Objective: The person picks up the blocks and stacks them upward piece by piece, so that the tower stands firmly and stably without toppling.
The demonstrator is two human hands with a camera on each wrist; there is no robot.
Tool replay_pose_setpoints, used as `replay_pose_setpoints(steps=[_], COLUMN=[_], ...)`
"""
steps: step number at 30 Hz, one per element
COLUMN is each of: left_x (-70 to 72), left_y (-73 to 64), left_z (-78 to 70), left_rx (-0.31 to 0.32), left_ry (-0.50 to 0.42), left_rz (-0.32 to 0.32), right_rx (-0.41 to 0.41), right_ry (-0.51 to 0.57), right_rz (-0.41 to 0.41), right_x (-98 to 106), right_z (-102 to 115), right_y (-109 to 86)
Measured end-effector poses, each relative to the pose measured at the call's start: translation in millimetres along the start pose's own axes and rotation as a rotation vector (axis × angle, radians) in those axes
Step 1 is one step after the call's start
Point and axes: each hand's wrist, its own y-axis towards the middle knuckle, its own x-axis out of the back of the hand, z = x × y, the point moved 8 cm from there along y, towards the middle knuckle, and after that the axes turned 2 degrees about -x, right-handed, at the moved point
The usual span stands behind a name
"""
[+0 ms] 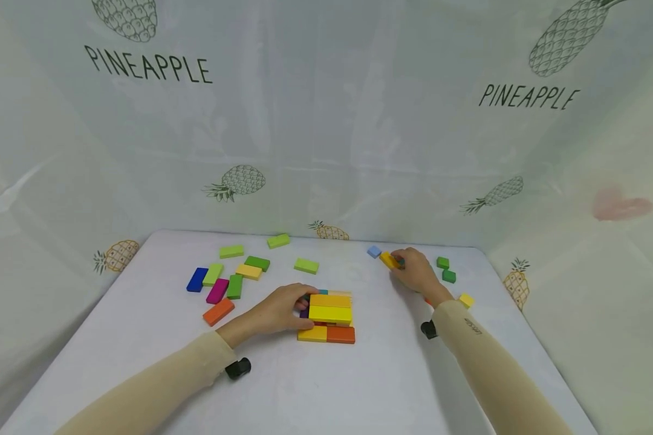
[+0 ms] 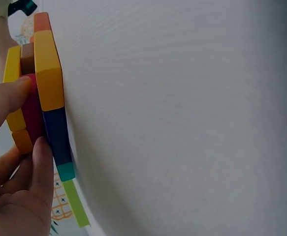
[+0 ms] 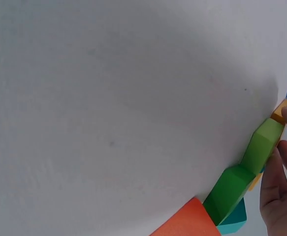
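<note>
My left hand (image 1: 282, 308) grips the side of a layered stack of coloured blocks (image 1: 331, 313) in the middle of the table. Two yellow blocks lie on its top. In the left wrist view the thumb and fingers bracket a magenta block (image 2: 33, 110) in the middle layer, above a dark blue block (image 2: 57, 132) and a yellow block (image 2: 48, 71). Farther back on the right, my right hand (image 1: 416, 270) pinches an orange-yellow block (image 1: 389, 260). A light blue block (image 1: 374, 252) lies just beyond it, and a light green block (image 3: 262, 147) stands close beside it.
Several loose blocks lie left of the stack, including a blue block (image 1: 197, 280), a magenta block (image 1: 217, 291) and an orange block (image 1: 218, 312). Past my right wrist are two green blocks and a yellow block (image 1: 466, 300). A pineapple-printed cloth (image 1: 326, 121) hangs behind the table.
</note>
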Motion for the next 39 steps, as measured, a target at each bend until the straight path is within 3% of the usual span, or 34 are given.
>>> replay_pose_setpoints(steps=[8,15,24,29,33,39], left_x=[1.1,2.3,2.4,1.5,1.0,0.0], left_y=[0.2,0.4,0.2,0.0,-0.1,0.5], left_z=[-0.8,-1.0,-0.6,0.6,1.8,2.5], left_rx=[0.012,-0.001,0.006,0.012,0.014,0.015], left_ry=[-0.011,-0.015,-0.019,-0.022,-0.024,-0.037], left_rz=[0.002,-0.002,0.001,0.004,0.004,0.017], right_rx=[0.034,0.025,0.164,0.189,0.164,0.175], right_ry=[0.011,0.050,0.042,0.035,0.030,0.042], right_rz=[-0.005,0.144,0.258,0.261,0.256,0.267], right_x=[0,-9,-15,-18,-20,-22], right_z=[6,16,31,35,34,35], right_y=[-2.0,-2.1,-6.0,-4.9,-6.2,-18.4])
